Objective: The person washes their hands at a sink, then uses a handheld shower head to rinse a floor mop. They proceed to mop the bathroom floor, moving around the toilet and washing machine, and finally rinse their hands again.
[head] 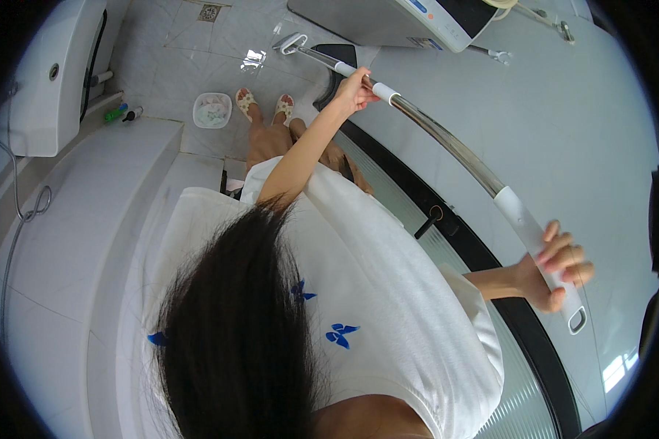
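Note:
A long-handled cleaning tool with a shiny metal pole [450, 144] runs diagonally across the view. Its small white-framed head [292, 44] is at the floor; whether it is a mop or a squeegee I cannot tell. My left hand [357, 90] is closed around the pole's lower part, by a white collar [384, 93]. Farther up, my right hand [557, 269], slightly blurred, grips the white plastic handle [519, 219] near its looped end. Long dark hair and a white shirt [373, 285] with blue butterfly shapes fill the middle.
Tissues lie in a white plastic bin [212, 95] beside my slippered feet [285, 107]. A washing machine [384, 22] stands at the top, a floor drain [209, 12] left of it. Bottles [115, 113], a white basin [38, 99] and a shower hose [12, 241] are at left; a black-framed door [500, 263] is at right.

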`<control>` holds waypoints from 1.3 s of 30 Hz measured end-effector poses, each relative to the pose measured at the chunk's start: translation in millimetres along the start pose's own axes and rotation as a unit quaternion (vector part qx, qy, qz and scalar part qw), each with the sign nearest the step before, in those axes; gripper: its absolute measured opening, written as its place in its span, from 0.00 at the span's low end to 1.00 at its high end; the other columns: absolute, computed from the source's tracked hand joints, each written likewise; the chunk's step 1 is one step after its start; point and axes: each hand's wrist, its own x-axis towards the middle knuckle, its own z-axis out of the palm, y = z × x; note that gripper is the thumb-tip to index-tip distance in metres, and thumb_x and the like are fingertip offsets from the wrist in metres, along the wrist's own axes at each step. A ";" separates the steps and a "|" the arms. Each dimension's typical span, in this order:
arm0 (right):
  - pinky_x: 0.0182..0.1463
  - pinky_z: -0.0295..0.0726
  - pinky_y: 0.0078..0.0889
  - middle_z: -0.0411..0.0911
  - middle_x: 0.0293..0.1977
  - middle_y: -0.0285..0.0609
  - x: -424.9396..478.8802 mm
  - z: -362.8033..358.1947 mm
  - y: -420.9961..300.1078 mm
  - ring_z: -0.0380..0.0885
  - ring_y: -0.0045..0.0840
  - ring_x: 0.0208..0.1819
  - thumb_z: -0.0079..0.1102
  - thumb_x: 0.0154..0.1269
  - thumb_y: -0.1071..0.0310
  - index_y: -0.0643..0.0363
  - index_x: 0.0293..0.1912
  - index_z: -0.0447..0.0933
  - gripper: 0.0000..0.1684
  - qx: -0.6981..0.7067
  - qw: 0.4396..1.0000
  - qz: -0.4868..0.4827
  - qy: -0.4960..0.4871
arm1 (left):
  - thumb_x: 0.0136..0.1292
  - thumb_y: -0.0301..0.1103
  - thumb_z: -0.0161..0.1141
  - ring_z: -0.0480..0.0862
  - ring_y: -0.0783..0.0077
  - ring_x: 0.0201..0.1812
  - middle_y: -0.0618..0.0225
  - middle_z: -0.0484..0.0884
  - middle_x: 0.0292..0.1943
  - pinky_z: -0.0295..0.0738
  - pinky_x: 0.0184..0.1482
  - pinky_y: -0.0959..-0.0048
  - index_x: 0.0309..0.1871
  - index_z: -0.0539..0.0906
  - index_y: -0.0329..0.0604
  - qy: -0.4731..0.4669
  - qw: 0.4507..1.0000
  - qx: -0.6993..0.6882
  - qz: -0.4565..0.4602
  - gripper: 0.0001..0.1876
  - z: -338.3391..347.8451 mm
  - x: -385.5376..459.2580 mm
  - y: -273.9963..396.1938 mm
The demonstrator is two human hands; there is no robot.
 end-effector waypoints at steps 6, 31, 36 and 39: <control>0.22 0.64 0.20 0.59 0.05 0.33 -11.1 2.2 9.4 0.51 0.16 0.07 0.49 0.40 0.72 0.54 0.14 0.57 0.10 0.120 0.991 -0.052 -0.018 | 0.52 0.54 0.50 0.79 0.72 0.29 0.64 0.80 0.29 0.64 0.28 0.77 0.31 0.69 0.43 -0.052 0.978 -0.199 -0.045 0.21 -10.7 17.4 3.5; 0.17 0.71 0.17 0.61 0.04 0.33 -29.4 -6.8 11.2 0.54 0.13 0.04 0.49 0.38 0.74 0.55 0.13 0.55 0.12 0.121 0.986 -0.113 -0.034 | 0.61 0.41 0.46 0.79 0.58 0.30 0.61 0.73 0.28 0.76 0.34 0.61 0.37 0.61 0.42 -0.028 0.975 -0.203 0.087 0.12 -1.4 21.4 3.3; 0.17 0.70 0.16 0.60 0.04 0.33 -29.3 -2.6 1.4 0.53 0.13 0.04 0.49 0.37 0.73 0.55 0.13 0.54 0.13 0.106 0.987 -0.111 -0.041 | 0.59 0.39 0.47 0.78 0.63 0.27 0.60 0.71 0.30 0.78 0.29 0.61 0.39 0.60 0.40 0.008 0.964 -0.251 0.085 0.13 5.1 36.3 4.7; 0.16 0.69 0.15 0.60 0.04 0.32 -24.2 -2.7 -3.7 0.52 0.13 0.04 0.48 0.37 0.73 0.55 0.12 0.54 0.12 0.152 0.981 -0.107 -0.044 | 0.58 0.40 0.47 0.80 0.61 0.25 0.57 0.72 0.33 0.79 0.25 0.62 0.40 0.60 0.38 0.046 0.948 -0.304 0.085 0.15 -22.5 62.7 5.7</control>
